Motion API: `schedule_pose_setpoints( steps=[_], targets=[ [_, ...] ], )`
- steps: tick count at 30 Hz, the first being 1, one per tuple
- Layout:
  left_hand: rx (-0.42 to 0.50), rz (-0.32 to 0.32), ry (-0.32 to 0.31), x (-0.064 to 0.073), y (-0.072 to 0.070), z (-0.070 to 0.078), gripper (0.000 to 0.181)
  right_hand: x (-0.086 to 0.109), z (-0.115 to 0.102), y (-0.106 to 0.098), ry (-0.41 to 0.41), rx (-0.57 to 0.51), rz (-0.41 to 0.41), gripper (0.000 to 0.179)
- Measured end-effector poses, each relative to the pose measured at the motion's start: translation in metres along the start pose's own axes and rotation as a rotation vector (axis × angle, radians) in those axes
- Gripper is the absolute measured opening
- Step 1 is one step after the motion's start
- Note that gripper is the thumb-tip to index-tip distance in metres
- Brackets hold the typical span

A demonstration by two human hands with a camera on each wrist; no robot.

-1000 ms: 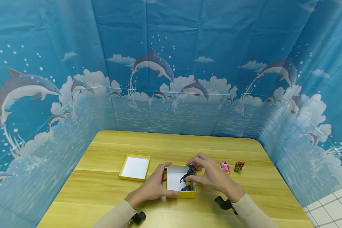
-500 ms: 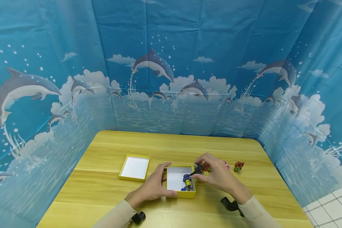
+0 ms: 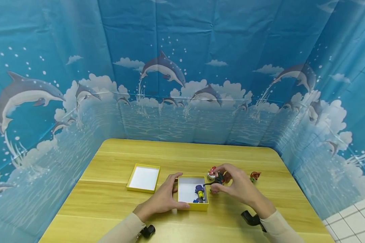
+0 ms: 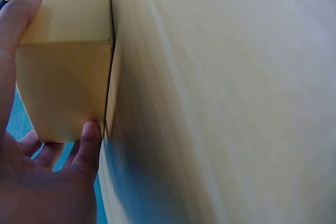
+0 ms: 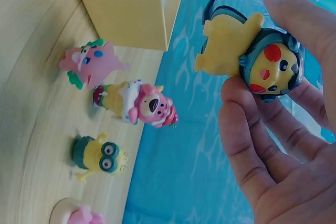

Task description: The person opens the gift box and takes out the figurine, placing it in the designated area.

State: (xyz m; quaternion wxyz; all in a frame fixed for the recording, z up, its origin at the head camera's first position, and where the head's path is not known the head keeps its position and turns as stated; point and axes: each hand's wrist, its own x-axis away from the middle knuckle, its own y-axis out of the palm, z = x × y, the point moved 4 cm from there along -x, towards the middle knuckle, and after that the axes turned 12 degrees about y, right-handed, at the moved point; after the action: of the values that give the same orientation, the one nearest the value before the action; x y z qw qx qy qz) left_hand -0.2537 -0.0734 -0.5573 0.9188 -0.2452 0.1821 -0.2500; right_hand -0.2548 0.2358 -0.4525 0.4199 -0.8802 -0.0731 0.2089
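My left hand (image 3: 165,197) grips a yellow box (image 3: 192,207) by its left end, thumb along the near wall and fingers at the far side. In the left wrist view the box (image 4: 65,85) stands on the table. Inside it, by the right wall, lies a purple and yellow figurine (image 3: 199,191). Just right of the box my right hand (image 3: 241,187) pinches a yellow toy figurine (image 5: 226,43) with red cheeks, wearing a dark hooded costume with a long tail. The right wrist view shows it tipped sideways between thumb and fingers.
Beneath my right hand stand a pink bear figurine (image 5: 153,104), a pink and green figurine (image 5: 95,62), a goggled minion (image 5: 97,156) and a pink toy (image 5: 81,216). Farther right is a fox figurine (image 3: 255,176). A white-lined yellow lid (image 3: 144,179) lies left of the box.
My right hand has carried the dark-costumed figurine out over the box's right wall and farther right. The purple and yellow figurine is now uncovered. My left hand stays in place on the box.
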Motion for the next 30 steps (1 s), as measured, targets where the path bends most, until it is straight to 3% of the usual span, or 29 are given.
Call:
schedule_pose_setpoints(
  steps=[16, 30],
  targets=[
    [-0.012, 0.0, -0.005, 0.001, 0.0, 0.002, 0.129, 0.01, 0.016, -0.011, -0.006, 0.046, 0.076, 0.031],
    [0.014, -0.002, -0.008, 0.001, 0.0, 0.003, 0.127, 0.016, 0.04, -0.018, 0.132, 0.081, 0.015, 0.032]
  ],
)
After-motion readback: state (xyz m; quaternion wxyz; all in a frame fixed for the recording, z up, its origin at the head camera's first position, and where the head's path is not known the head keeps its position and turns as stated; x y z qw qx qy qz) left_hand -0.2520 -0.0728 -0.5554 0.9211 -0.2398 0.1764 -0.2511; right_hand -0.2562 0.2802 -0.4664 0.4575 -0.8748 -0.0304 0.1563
